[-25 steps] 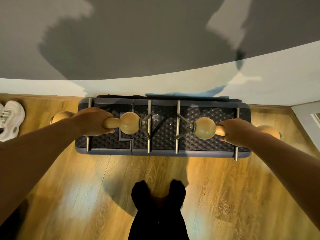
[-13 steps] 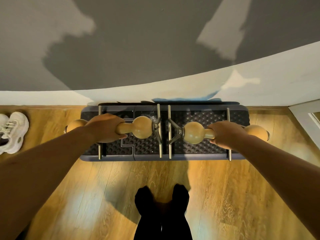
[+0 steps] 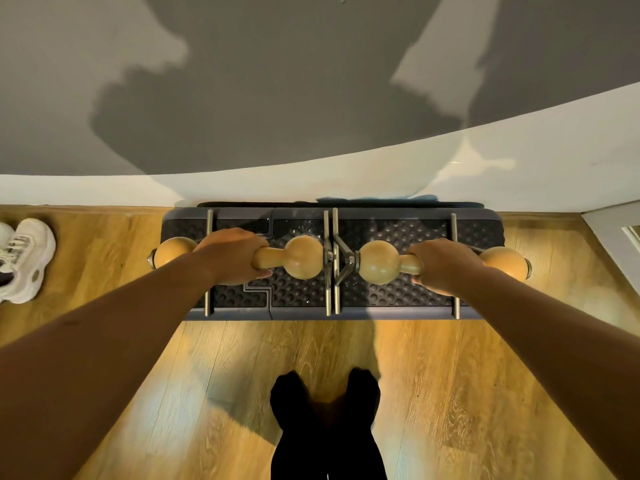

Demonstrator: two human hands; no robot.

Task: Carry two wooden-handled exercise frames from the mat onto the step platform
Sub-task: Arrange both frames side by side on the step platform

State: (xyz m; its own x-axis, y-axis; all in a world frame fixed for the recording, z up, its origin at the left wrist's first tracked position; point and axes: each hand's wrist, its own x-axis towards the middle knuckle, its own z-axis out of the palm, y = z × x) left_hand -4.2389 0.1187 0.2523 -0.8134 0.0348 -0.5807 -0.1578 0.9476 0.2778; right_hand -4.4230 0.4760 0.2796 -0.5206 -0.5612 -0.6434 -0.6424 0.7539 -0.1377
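Two exercise frames with bulbous wooden handles and metal legs lie side by side over the dark studded step platform (image 3: pixel 388 299) against the wall. My left hand (image 3: pixel 230 258) grips the wooden handle of the left frame (image 3: pixel 304 257). My right hand (image 3: pixel 445 266) grips the handle of the right frame (image 3: pixel 377 262). The inner metal bars of the two frames stand almost touching at the platform's middle. Whether the legs rest on the platform or hover just above it cannot be told.
A white sneaker (image 3: pixel 26 259) lies on the wooden floor at the far left. The grey and white wall runs directly behind the platform. My dark-clad legs (image 3: pixel 327 427) stand on the floor in front of it. A white door frame (image 3: pixel 613 244) is at the right.
Both frames have moved inward toward each other, closing the gap at the platform's middle. My hands kept their grip on the handles throughout.
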